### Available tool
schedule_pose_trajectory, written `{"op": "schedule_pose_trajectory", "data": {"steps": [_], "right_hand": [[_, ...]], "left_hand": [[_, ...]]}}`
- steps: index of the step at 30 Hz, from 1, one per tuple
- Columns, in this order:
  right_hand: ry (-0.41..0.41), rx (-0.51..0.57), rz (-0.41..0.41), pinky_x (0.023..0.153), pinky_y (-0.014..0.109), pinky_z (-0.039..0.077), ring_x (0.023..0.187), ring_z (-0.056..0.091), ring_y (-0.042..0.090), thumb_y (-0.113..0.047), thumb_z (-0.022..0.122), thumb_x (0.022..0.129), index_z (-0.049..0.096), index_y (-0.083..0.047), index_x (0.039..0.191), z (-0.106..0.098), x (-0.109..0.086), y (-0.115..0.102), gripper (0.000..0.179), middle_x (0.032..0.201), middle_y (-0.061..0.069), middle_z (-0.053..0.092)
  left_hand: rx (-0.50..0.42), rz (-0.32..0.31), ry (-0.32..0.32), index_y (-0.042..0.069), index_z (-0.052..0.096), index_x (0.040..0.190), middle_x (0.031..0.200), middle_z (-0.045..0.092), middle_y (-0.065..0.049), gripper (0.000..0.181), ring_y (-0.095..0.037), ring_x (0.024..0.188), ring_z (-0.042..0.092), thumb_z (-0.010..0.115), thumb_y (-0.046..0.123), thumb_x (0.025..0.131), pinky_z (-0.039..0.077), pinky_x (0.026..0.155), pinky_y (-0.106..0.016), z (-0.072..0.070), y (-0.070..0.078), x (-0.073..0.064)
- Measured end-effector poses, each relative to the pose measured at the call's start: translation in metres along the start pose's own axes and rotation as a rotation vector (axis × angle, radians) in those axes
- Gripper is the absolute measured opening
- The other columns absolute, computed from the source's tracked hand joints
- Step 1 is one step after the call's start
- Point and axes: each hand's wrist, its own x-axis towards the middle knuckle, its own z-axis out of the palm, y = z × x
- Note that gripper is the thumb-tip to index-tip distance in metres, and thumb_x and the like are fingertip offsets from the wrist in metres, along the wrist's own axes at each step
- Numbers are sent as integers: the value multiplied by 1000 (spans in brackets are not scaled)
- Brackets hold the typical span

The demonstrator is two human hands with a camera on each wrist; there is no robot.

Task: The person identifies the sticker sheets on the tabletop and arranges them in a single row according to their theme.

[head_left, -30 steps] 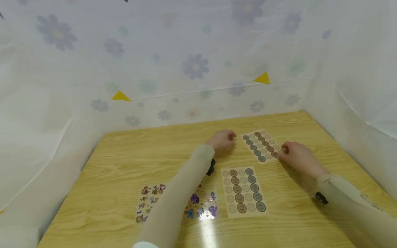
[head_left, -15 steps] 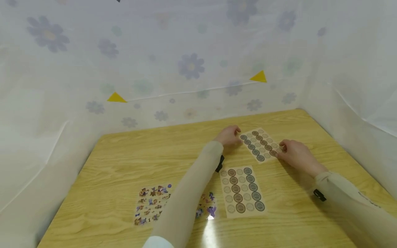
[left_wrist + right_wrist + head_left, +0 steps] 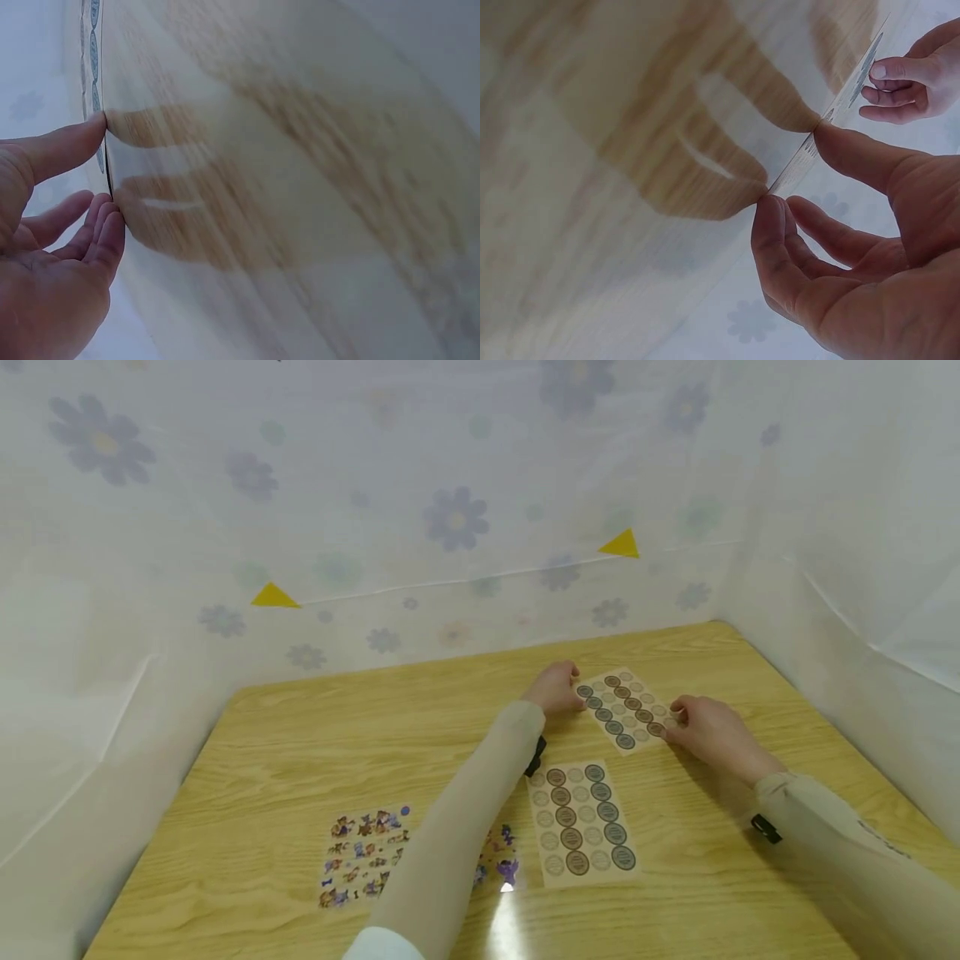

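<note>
A cream sheet of round stickers (image 3: pixel 622 708), in brown, dark blue-green and pale columns, lies flat and slanted on the far right of the table in the head view. My left hand (image 3: pixel 557 687) is at its left edge; in the left wrist view the thumb (image 3: pixel 71 148) touches that edge, fingers bent beside it. At the opposite edge is my right hand (image 3: pixel 716 735). Thumb (image 3: pixel 855 154) and forefinger tip rest along that edge in the right wrist view, apart from each other. Nearer me lies a second sheet of round stickers (image 3: pixel 585 822).
Clear sheets with cartoon stickers (image 3: pixel 363 860) lie front left on the wooden table (image 3: pixel 315 743), partly behind my left sleeve (image 3: pixel 457 843). A pale flowered curtain (image 3: pixel 457 518) with yellow triangles surrounds the table's back and sides.
My left hand has moved right and reached the left edge of the far sticker sheet. My right hand stays at the right edge. The view has shifted slightly.
</note>
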Motion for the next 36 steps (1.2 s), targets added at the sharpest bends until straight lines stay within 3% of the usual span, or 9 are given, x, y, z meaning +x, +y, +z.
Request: {"op": "schedule_pose_trajectory", "data": {"steps": [5,10,16,22,24,29,36], "right_hand": [[-7,11,5,79,56,48,94,60,44,-22,70,91,54,17,119,1,0,1,51,105,31,63],[1,12,-1,78,56,47,93,60,43,-22,70,90,54,17,119,0,-2,1,51,103,29,63],[10,9,-11,79,56,46,93,60,44,-23,70,89,55,17,118,0,-3,2,52,102,29,63],[20,12,-16,80,56,47,93,60,44,-22,70,89,56,17,118,0,-4,4,51,102,29,63],[18,19,-11,80,56,47,94,60,44,-22,70,89,55,17,118,1,-4,5,51,103,29,63],[2,38,-7,84,57,46,98,60,45,-22,70,89,54,18,121,1,-4,5,54,107,30,63],[-19,82,-48,82,56,48,97,60,44,-22,71,89,52,20,123,0,-4,11,56,106,31,62]], "left_hand": [[-9,-15,-12,3,54,134,123,60,-8,57,-19,109,56,78,21,86,44,94,-27,0,0,-2],[-60,-4,-24,1,60,129,120,62,-9,49,-19,102,56,76,17,87,46,88,-28,1,-1,-3],[-234,0,-17,4,65,122,114,62,-8,38,-18,96,54,75,7,85,46,84,-29,2,-4,-7],[-608,-67,35,4,64,122,107,64,-10,41,-19,89,57,70,-7,83,48,72,-29,5,-7,-11],[-691,-83,70,4,65,120,105,65,-11,37,-19,86,59,68,-8,85,47,68,-28,5,-7,-13],[-749,-98,128,3,70,115,103,67,-13,27,-23,84,61,65,-5,89,48,69,-31,3,-7,-15],[-817,-105,149,5,74,106,90,69,-8,24,-21,76,64,67,-6,87,52,67,-31,2,-13,-15]]}}
